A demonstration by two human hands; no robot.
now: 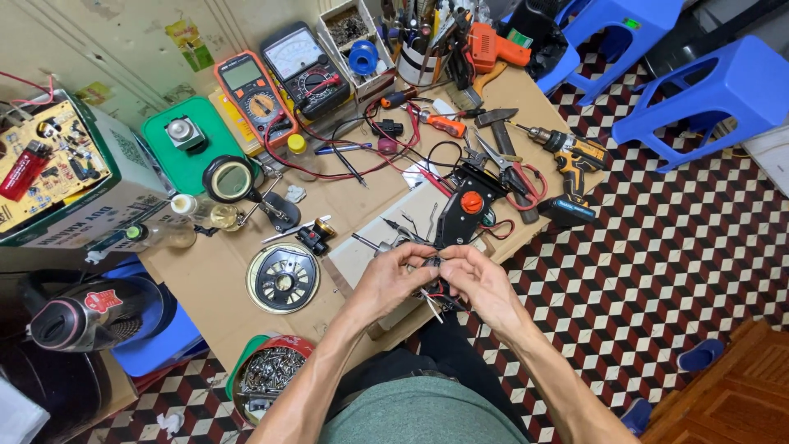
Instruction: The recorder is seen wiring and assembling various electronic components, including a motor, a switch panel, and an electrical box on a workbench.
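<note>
At the front edge of the bench, thin wires (431, 294) are pinched between the left hand (393, 278) and right hand (475, 278), beside a black housing (462, 215); joining seems underway, and steady fingertip control is needed next.

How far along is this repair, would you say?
Mid-job, I'd guess. Done: the round metal cover is off and lies on the cardboard. In hand: the left hand and right hand pinch the red and black wires beside the black housing. Apparently left: closing it up.
</note>
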